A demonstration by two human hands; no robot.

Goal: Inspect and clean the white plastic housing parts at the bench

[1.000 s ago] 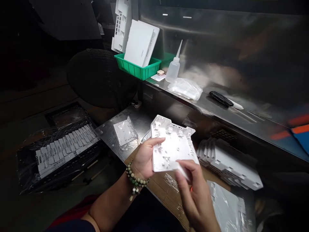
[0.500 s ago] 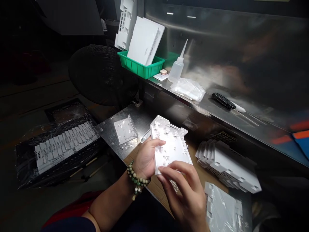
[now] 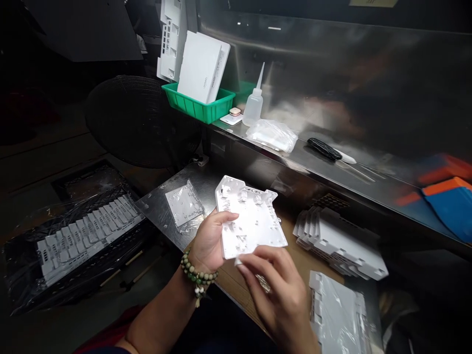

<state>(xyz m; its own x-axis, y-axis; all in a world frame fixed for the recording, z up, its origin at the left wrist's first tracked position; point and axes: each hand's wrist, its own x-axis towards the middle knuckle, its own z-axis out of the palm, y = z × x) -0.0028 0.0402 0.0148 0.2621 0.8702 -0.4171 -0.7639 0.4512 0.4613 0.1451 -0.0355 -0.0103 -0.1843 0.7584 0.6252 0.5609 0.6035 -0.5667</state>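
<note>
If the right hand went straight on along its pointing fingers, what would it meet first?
Probably the lower edge of the white panel held in the left hand. Depth is unclear, so the right hand might instead pass in front of it.

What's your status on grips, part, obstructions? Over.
Left grip: holding white plastic casing panel, molded side showing. Right grip: pinching small white item by panel's lower edge. In the way: right fingers hide some of that edge.

Metal bench [image 3: 202,179] beneath cardboard [image 3: 239,290], bagged panel [image 3: 184,202] at its ten o'clock, panel stack [image 3: 350,241] at three, wrapped panel [image 3: 337,314] at four.
</note>
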